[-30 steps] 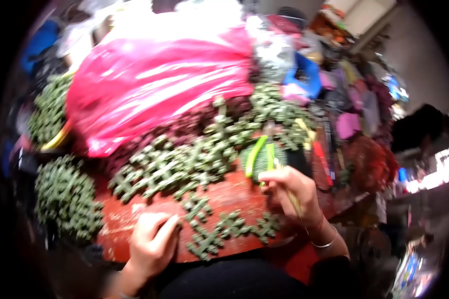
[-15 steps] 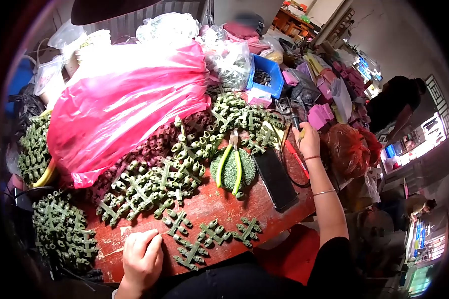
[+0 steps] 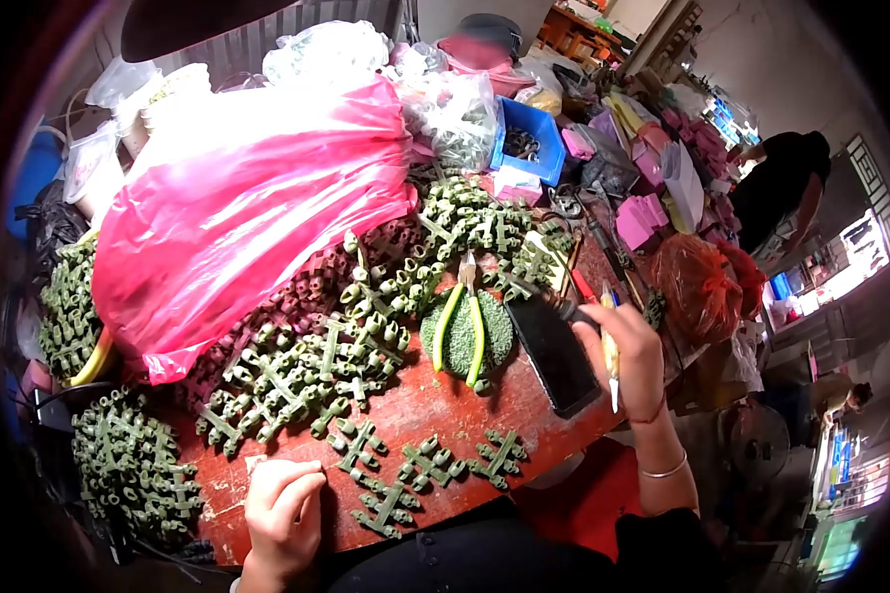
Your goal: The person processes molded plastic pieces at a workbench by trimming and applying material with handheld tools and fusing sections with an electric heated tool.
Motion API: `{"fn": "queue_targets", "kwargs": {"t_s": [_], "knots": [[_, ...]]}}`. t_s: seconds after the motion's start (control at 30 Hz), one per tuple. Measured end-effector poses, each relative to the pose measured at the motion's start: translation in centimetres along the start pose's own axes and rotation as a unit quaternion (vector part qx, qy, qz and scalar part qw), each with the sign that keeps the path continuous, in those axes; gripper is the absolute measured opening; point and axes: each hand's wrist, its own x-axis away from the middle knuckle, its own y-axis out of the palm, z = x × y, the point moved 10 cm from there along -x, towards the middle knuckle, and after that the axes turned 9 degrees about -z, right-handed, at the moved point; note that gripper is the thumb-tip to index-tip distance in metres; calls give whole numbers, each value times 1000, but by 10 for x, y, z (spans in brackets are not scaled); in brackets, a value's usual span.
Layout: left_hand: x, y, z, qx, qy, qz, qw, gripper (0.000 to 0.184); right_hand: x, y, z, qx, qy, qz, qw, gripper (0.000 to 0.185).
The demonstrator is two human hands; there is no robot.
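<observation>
Draws the right grip (image 3: 631,358) back toward the body from higher on the counter (image 3: 435,405), to beside the phone (image 3: 552,361). Shows more of the held slender pale tool (image 3: 611,361), tip below the grip. Now partly hides the red tool (image 3: 584,287) behind the grip.

It looks like a small workshop in here: the scuffed red worktop (image 3: 554,435) is heaped with knobbly green pieces (image 3: 302,381), with yellow-handled pliers (image 3: 468,326) lying among them. Plastic bags and a blue bin (image 3: 527,141) of small parts crowd the back, and past them another person (image 3: 783,188) leans over in the same cluttered room.
</observation>
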Motion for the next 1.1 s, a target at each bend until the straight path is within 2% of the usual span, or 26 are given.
{"fn": "queue_targets", "kwargs": {"t_s": [0.13,0.2,0.53,0.63,0.7,0.77,0.83,0.9,0.97,1.1], "knots": [[-4,-1,2,-15,-11,-23,1000,25,16,11,0,9,10,-16,1000,21],[-4,-1,-4,2,-49,-26,998,25,17,12,-1,11,8,-11,1000,21],[0,0,-4,5,-48,-30,998,24,19,14,-1,18,15,-20,1000,22],[3,0,-12,30,-81,-24,996,27,17,13,-5,23,0,-12,1000,21],[2,0,-10,27,-40,-30,998,28,16,13,-5,23,4,-21,1000,21],[3,-1,-10,13,-31,-43,999,27,16,13,-9,30,-8,-7,999,22],[2,-1,-11,25,-28,-44,998,26,21,5,-16,-6,-18,61,998,25],[4,-1,-13,31,-36,-37,998,25,25,3,-33,-54,-20,45,997,27],[3,1,-14,34,-48,-35,998,24,29,7,-57,-88,-59,6,994,23],[-4,8,-14,52,-52,-26,997,24,39,38,-99,-169,-151,-68,972,31]]}}
